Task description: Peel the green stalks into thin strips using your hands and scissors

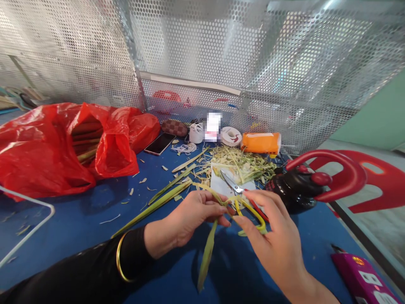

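My left hand pinches a folded green leaf strip between thumb and fingers. One end of the strip hangs below the hand, and a paler part stretches up to the left. My right hand is just to the right, its thumb and fingertips closed on a thin piece of the same strip. Behind the right hand lie scissors with yellow and red handles, blades pointing away, partly on a white paper. Several long green stalks lie to the left of my hands.
A red plastic bag with stalks stands at the left. A heap of leaf scraps, a phone, a ribbon spool and an orange container lie behind. A black kettle and a purple box are at the right.
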`<state>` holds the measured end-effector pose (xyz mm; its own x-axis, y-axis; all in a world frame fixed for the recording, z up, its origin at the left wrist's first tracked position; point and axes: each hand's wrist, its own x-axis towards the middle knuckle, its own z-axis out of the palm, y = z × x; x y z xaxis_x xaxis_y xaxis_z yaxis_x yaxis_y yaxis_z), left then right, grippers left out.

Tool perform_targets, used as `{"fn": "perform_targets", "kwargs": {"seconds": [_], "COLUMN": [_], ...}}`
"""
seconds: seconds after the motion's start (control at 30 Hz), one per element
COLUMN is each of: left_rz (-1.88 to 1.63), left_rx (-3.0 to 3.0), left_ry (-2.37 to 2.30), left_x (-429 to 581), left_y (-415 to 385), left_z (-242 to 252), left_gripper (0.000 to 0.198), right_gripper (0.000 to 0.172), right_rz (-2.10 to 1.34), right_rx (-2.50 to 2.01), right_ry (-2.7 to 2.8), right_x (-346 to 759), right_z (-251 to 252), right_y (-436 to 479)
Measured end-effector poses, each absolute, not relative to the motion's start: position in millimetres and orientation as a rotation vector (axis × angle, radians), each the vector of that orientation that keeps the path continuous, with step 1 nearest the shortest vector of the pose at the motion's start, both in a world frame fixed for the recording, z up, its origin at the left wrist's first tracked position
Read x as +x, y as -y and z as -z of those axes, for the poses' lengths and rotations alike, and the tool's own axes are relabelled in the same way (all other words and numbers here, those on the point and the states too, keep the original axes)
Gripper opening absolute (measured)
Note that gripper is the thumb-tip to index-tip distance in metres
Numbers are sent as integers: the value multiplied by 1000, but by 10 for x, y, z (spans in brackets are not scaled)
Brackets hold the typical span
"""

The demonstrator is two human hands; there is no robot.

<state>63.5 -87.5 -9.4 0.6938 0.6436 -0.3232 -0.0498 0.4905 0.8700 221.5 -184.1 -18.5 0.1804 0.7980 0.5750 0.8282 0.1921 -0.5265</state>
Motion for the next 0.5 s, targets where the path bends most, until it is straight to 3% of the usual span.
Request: {"fn": "perform_targets", "kwargs": {"seconds": [0.07, 0.23, 0.5], "left_rz": [-440, -420, -395], "left_rx": [994, 992, 1001], "left_ry": [-666, -657, -743], "left_x": [627, 629, 646], "left_y": [896, 918, 924], "left_z": [78, 67, 131], "left_gripper": [24, 18, 19], "right_gripper": [33, 12, 17], "right_rz": [-28, -230, -210], "right_rx": [-1620, -1560, -1542], "right_ry": [1602, 1562, 1597], "right_x": [2276, 2288, 2263], "right_z": [199, 255, 234], "right_y": [1776, 1691, 1721]}}
